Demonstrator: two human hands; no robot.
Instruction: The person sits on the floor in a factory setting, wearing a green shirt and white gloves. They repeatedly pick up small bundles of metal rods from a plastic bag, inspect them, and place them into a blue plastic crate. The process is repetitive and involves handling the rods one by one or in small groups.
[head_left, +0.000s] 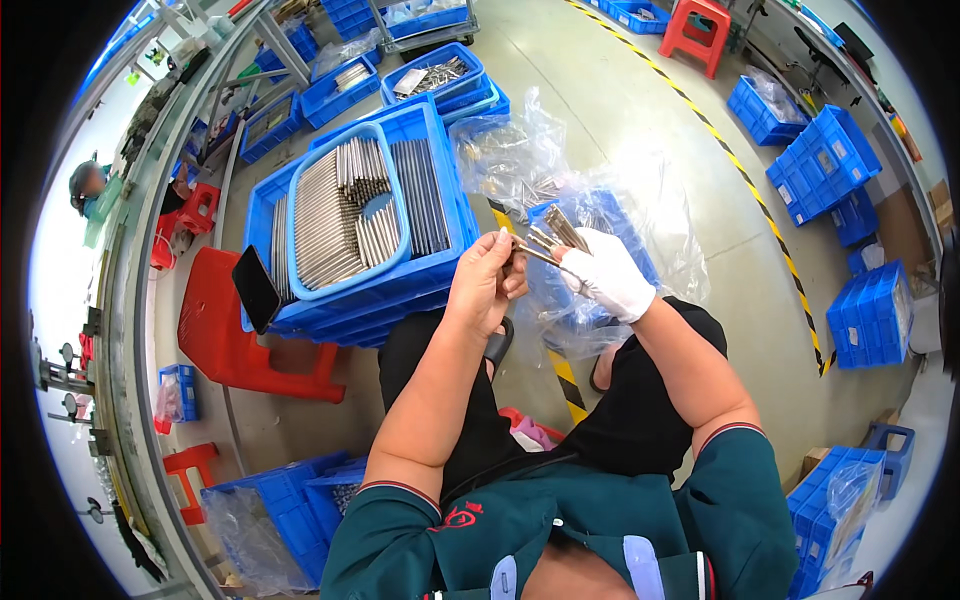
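Observation:
My right hand (612,278), in a white glove, grips a small bundle of slim metal rods (567,230). The bare fingers of my left hand (487,278) pinch the end of one metal rod (535,252) that reaches across to the glove. Below the hands sits a blue crate lined with clear plastic (633,238), partly hidden by the right hand. To the left, a light-blue tray (294,230) holds neat rows of similar rods (325,225), on top of stacked blue crates (440,270). Darker rods (418,200) stand in the crate beside the tray.
A black phone (257,290) leans on the crate's left edge, near a red plastic stool (215,330). Clear plastic bags (510,150) lie ahead. More blue crates (823,165) line the right side, beyond yellow-black floor tape (745,175). A person (95,190) is at the far left.

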